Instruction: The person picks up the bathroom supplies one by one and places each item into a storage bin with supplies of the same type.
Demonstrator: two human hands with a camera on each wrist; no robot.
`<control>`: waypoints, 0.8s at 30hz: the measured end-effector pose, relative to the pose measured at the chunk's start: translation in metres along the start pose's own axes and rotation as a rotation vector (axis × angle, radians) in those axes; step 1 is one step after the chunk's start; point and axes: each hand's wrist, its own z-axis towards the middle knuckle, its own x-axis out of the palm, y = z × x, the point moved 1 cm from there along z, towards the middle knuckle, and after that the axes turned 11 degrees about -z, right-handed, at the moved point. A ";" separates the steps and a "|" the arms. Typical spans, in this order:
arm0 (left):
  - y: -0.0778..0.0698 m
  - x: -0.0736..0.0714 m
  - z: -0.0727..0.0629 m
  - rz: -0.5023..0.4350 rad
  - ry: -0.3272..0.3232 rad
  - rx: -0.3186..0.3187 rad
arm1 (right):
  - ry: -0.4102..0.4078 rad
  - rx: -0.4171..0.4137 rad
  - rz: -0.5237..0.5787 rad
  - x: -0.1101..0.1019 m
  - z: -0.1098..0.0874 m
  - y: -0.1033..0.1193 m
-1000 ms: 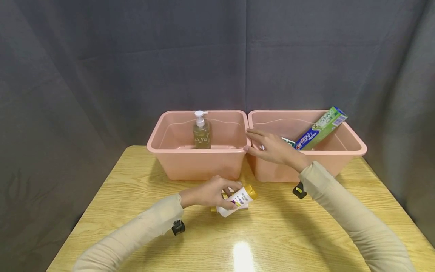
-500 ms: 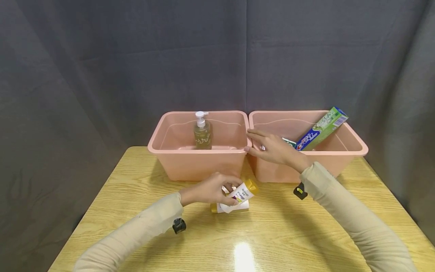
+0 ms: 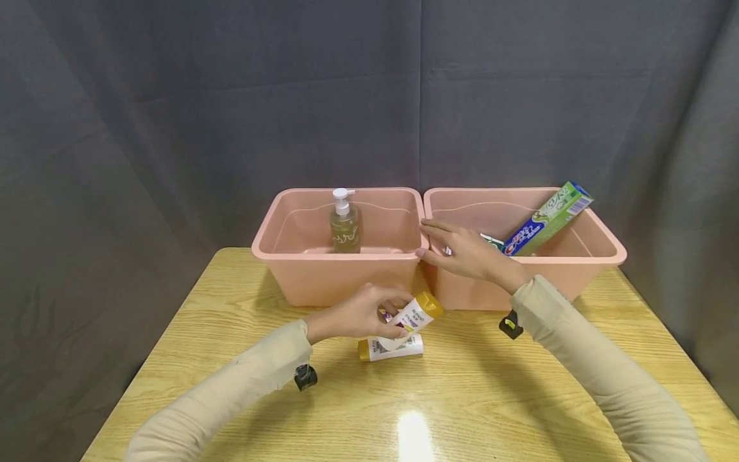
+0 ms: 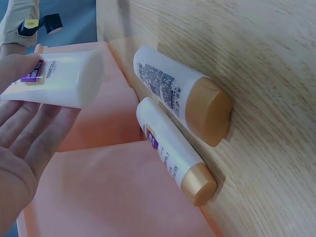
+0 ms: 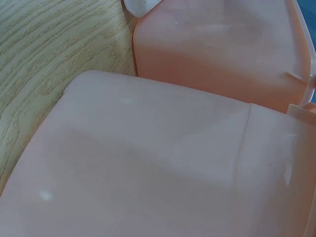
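Note:
My left hand [image 3: 366, 314] grips a white bottle [image 3: 417, 314] with a yellow cap, thumb on the near side and fingers behind. It is held tilted, cap up and to the right, above the table. Below it lies a similar white bottle [image 3: 398, 347], its cap to the left. The left wrist view shows this lying bottle [image 4: 163, 81] beside another one [image 4: 170, 148], which the left hand mostly hides in the head view. My right hand [image 3: 462, 247], fingers extended, rests on the rims where the two pink bins meet. The right wrist view shows only bin walls, table and a white bottle end.
The left pink bin [image 3: 340, 279] holds a green pump bottle [image 3: 345, 232]. In the right pink bin [image 3: 583, 260] a toothpaste box [image 3: 545, 218] leans over the rim, beside a green and white package [image 3: 492, 240] partly behind the right hand. A grey curtain [image 3: 369, 96] hangs behind the table.
My left hand has lifted the held bottle up and slightly right, uncovering more of the bottle lying beneath. The right hand stays on the rims.

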 end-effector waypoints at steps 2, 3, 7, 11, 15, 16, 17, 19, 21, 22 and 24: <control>0.000 -0.001 0.000 -0.003 -0.016 0.019 | 0.000 0.002 0.000 0.000 0.000 0.000; -0.001 -0.001 0.000 -0.007 -0.023 0.029 | 0.000 0.002 0.000 0.001 0.000 0.000; -0.004 -0.004 0.001 -0.016 -0.057 0.046 | 0.000 0.003 0.001 0.000 0.000 0.001; -0.009 -0.006 0.001 -0.009 -0.091 0.043 | 0.000 0.002 0.000 0.000 0.001 0.000; -0.011 -0.009 0.001 -0.020 -0.109 0.036 | 0.000 -0.001 -0.002 0.000 0.001 0.000; -0.011 -0.010 0.001 -0.022 -0.111 0.036 | 0.000 0.001 -0.002 -0.001 0.001 0.000; -0.011 -0.011 0.001 -0.025 -0.113 0.036 | 0.000 0.001 -0.003 -0.001 0.001 0.001; -0.012 -0.013 -0.001 -0.032 -0.117 0.039 | -0.003 0.002 -0.003 -0.001 0.000 0.001; -0.012 -0.015 -0.002 -0.041 -0.124 0.042 | -0.001 0.003 -0.005 -0.001 0.000 0.000; -0.013 -0.016 -0.002 -0.046 -0.129 0.041 | 0.000 0.004 -0.005 -0.001 0.000 0.000; -0.014 -0.018 -0.003 -0.064 -0.144 0.038 | 0.000 0.003 -0.006 0.000 0.000 0.000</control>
